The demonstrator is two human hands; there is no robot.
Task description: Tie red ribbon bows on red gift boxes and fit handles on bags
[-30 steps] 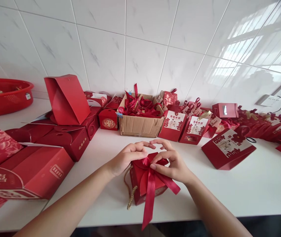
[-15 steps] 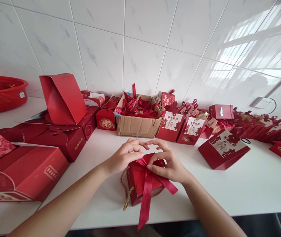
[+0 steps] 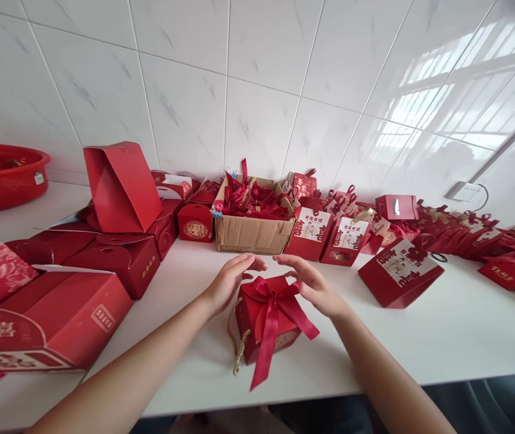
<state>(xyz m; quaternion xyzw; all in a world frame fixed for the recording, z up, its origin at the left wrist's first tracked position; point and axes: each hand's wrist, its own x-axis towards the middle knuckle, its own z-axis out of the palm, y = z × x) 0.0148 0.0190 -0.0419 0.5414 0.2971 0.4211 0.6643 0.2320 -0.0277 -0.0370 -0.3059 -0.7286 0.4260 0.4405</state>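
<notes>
Fingers (image 3: pixel 258 263) of the left hand (image 3: pixel 230 282) curve loosely inward, parted and holding nothing; those of the right hand (image 3: pixel 321 290) are spread wider, the index stretched out towards the left hand, with nothing visibly gripped. Whether the right fingertips brush the bow beneath them is impossible to tell.

Between the hands, near the front edge of the white table (image 3: pixel 329 361), a red gift box (image 3: pixel 255 322) sits upright and slightly turned. It is deep red and closed on top, where a glossy crimson ribbon (image 3: pixel 268 337) is tied in a bow. One long tail drops down over the front and past the base; the other slants to the right, its end spread out. A twisted gold rope handle (image 3: pixel 241 352) hangs in a loop down the left side, and a pale gold design marks the right-hand face.

The ribbon covers part of that design, so its pattern cannot be read in full. The back of the box is out of sight, and several left fingers are hidden behind one another. At the left border a red basin (image 3: pixel 11 188) is cut off, its contents hard to make out. Both forearms run out of the bottom border.
</notes>
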